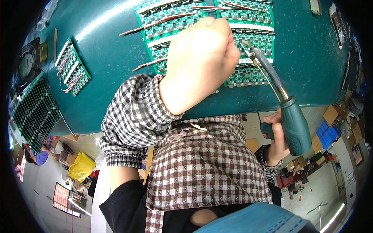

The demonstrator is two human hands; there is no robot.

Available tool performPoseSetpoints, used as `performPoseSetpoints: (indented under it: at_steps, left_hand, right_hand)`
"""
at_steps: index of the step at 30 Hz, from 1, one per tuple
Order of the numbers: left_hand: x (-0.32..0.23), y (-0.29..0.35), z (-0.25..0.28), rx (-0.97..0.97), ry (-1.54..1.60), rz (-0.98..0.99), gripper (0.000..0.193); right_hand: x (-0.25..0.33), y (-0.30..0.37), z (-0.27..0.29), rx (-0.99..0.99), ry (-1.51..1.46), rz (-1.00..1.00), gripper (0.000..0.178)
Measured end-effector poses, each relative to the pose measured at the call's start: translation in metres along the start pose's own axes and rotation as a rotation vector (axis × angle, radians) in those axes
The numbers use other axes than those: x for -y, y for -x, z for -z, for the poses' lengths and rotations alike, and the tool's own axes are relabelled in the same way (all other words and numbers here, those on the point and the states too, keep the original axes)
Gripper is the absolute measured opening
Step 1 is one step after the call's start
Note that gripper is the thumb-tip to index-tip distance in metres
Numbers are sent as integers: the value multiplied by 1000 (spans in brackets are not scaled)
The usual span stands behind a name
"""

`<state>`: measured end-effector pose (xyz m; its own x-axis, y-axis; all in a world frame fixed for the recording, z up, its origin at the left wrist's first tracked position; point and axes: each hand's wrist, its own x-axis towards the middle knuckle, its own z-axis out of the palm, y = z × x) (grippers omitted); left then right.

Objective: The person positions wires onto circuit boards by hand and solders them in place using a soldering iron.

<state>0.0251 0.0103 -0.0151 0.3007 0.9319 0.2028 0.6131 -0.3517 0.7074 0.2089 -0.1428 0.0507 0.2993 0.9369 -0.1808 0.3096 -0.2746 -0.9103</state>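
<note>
My right hand point(278, 139) is wrapped round the handle of a green soldering gun point(295, 124), a finger by its trigger. The gun's bent metal tip points left, over the right-hand green circuit board panel point(252, 37). Closed with its knuckles up, my left hand point(202, 58) is above the gap between that panel and the left-hand circuit board panel point(155, 29). Its fingertips and anything in them are hidden. Red, white and black wires point(167, 19) lie across the left panel, some reaching past its edge.
A green mat point(112, 89) covers the table. At left lie a smaller circuit board panel point(72, 72) with wires, a round black fan point(27, 64) and a rack of boards point(37, 112). A dark flat object point(337, 25) lies at the right edge. Another person point(39, 157) appears far left.
</note>
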Motion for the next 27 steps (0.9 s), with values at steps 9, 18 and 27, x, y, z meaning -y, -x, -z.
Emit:
performPoseSetpoints:
  at_steps: [9,18,27]
  left_hand:
    - [-1,0,1,17,-42,13,11]
    - [0,3,-2,-10,-24,0,12]
    - [1,5,-4,-29,-37,-1,13]
  right_hand:
    - [-2,2,2,19,-6,-18,39]
    - [0,3,1,6,-11,-18,39]
    - [2,2,-1,24,-4,-25,39]
